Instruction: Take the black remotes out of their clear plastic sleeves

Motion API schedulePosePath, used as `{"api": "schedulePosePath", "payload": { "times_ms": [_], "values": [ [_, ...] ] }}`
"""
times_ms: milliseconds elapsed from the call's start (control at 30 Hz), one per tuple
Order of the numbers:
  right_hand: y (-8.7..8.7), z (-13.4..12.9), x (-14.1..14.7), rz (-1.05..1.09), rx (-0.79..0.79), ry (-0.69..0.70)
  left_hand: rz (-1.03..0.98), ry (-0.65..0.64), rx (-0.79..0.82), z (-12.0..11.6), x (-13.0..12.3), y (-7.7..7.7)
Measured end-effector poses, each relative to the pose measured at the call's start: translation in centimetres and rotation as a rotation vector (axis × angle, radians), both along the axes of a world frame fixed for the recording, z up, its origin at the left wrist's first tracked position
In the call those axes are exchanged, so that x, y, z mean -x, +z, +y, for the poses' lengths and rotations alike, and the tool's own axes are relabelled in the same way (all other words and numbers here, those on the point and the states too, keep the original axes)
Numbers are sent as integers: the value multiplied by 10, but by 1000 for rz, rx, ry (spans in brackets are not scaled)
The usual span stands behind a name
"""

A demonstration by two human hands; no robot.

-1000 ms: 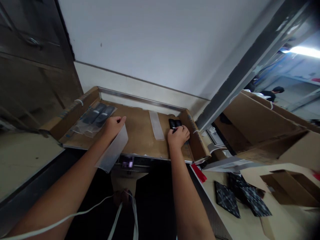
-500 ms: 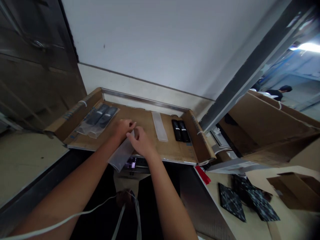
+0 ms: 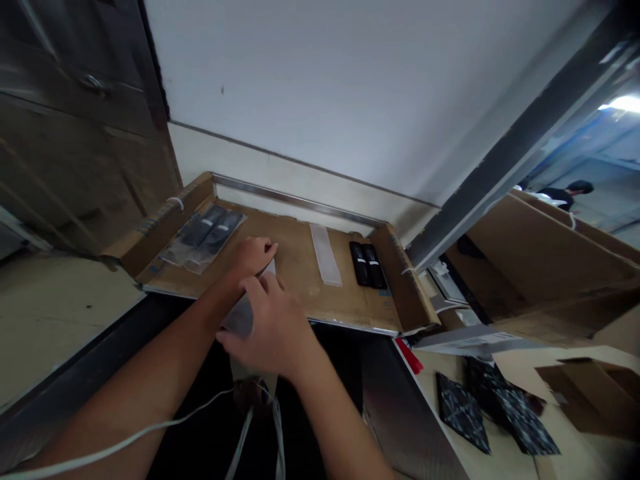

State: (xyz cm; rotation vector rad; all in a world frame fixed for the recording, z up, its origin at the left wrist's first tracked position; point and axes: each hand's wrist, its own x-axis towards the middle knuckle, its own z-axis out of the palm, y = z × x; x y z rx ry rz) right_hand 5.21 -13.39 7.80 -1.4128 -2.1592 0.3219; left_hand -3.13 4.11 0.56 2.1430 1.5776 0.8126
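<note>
My left hand (image 3: 256, 255) is closed over the cardboard-lined tray (image 3: 293, 257), pinching the upper end of a translucent plastic sleeve (image 3: 241, 317). My right hand (image 3: 275, 327) is nearer to me, at the sleeve's lower part. Its thumb and fingers are apart in a curve about the sleeve; any contact is hard to make out. A second flat sleeve (image 3: 326, 255) lies on the cardboard. To its right are two slim black objects (image 3: 367, 265) with white labels. Similar dark objects in a clear bag (image 3: 205, 237) lie at the left.
Raised cardboard sides (image 3: 404, 283) border the tray, tied with white cord. At the right stand a large carton (image 3: 555, 267) and dark patterned packets (image 3: 463, 410) on a lower surface. A white cable (image 3: 130, 437) crosses below my left arm. Another person (image 3: 565, 193) is far off.
My right hand has moved down the sleeve towards me, and its thumb and fingers have spread. My left hand stays at the sleeve's upper end. The view has shifted slightly.
</note>
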Motion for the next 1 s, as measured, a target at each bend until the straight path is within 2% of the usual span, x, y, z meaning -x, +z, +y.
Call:
{"api": "schedulePosePath", "payload": {
  "times_ms": [100,167,233,333,433,533,667,800,1000],
  "values": [
    [-42,-26,23,-17,-123,-245,114,65,-85,1,-1,-3],
    [-69,-28,32,43,-187,-312,127,87,-92,3,-1,-5],
    [-81,-20,29,184,-230,-385,102,98,-91,5,0,-6],
    [-72,-4,3,538,-220,-576,29,118,-93,9,3,-5],
    [-60,6,-35,823,-71,-687,-43,141,-95,12,7,-4],
    [-63,6,-65,1036,120,-679,-84,146,-93,14,8,-5],
    [-74,1,-84,1188,228,-652,-92,154,-77,17,8,-6],
    [-73,-2,-92,1280,231,-685,-95,180,-72,20,9,-5],
    [-63,17,-102,1457,58,-794,-65,219,-78,24,10,-4]
  ]
}}
